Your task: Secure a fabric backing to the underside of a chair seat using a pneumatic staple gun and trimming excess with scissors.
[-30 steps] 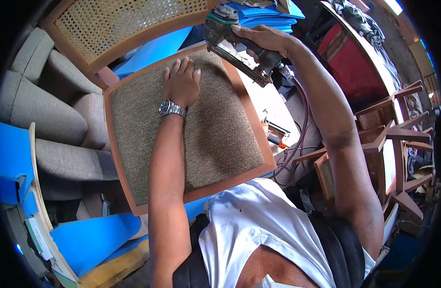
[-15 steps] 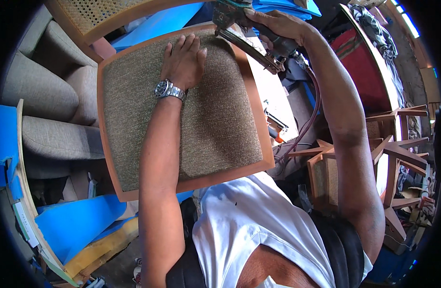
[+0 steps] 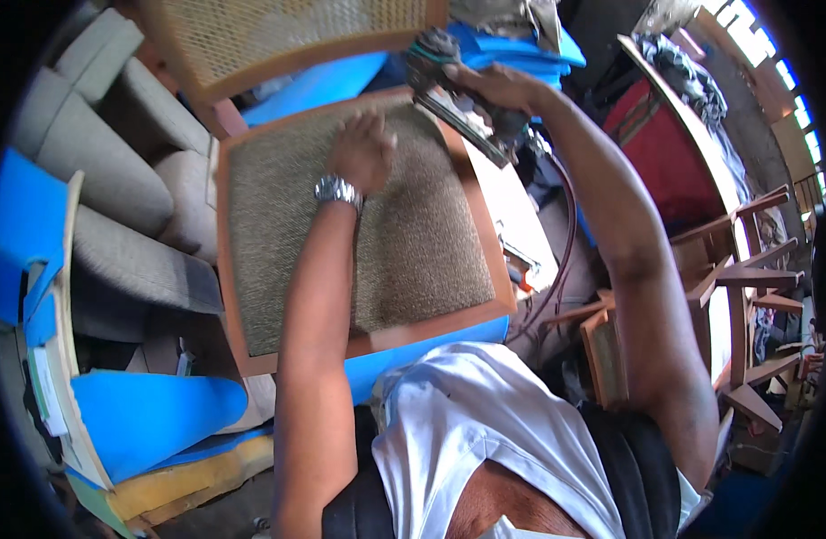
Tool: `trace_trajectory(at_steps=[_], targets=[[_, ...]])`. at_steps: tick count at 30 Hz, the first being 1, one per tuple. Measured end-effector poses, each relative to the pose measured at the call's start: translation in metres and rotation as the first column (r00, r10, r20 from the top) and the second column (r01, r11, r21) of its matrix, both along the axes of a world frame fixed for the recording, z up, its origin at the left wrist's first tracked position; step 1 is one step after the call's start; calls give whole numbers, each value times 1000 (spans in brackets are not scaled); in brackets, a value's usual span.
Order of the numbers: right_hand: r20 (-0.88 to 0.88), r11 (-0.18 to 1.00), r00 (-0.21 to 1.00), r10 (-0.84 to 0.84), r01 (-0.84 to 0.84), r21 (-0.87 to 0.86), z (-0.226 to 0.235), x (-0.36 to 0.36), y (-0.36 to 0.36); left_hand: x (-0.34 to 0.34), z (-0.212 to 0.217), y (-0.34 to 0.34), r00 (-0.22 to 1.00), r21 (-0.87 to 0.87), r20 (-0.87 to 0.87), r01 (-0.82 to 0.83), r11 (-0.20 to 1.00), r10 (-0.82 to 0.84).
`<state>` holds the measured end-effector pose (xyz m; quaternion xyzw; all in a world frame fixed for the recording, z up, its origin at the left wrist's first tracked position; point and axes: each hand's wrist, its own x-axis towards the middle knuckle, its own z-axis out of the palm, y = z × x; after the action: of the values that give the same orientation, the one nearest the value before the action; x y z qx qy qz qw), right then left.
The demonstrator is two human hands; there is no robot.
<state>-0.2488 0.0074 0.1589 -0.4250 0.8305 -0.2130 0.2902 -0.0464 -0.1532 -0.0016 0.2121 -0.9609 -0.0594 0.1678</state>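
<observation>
A chair seat [image 3: 431, 242] in woven brown-grey fabric with a wooden frame [image 3: 501, 260] lies in front of me. My left hand [image 3: 363, 153], slightly blurred, rests on the fabric toward the far side, its fingers apart and a metal watch [image 3: 338, 190] on the wrist. In my right hand [image 3: 507, 90] is a dark air staple gun [image 3: 467, 130], held at the far right corner of the seat, its long magazine slanting over the frame. I cannot tell whether its nose touches the fabric. A dark red hose [image 3: 572, 216] runs down from its handle.
Beyond the seat stands a cane-webbed chair back [image 3: 296, 40]. Grey upholstered cushions [image 3: 116, 162] crowd the left, above a blue sheet [image 3: 152, 418]. A white surface [image 3: 512, 207] with tools lies to the right. Wooden chair frames [image 3: 745, 287] are piled farther right.
The whole view has shifted, so the chair and both hands sit lower in it, and more of the cane back shows. My right hand still holds the staple gun at the far right corner.
</observation>
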Motion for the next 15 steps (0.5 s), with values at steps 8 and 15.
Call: trace_trajectory(at_steps=[8,15], targets=[[-83,996,992,92,-93,-11,53,52,23,255,39,65,921,-65,80,-378,924,382],[18,900,901,433,-430,-75,69,205,-78,343,35,41,699,513,46,-629,584,713]])
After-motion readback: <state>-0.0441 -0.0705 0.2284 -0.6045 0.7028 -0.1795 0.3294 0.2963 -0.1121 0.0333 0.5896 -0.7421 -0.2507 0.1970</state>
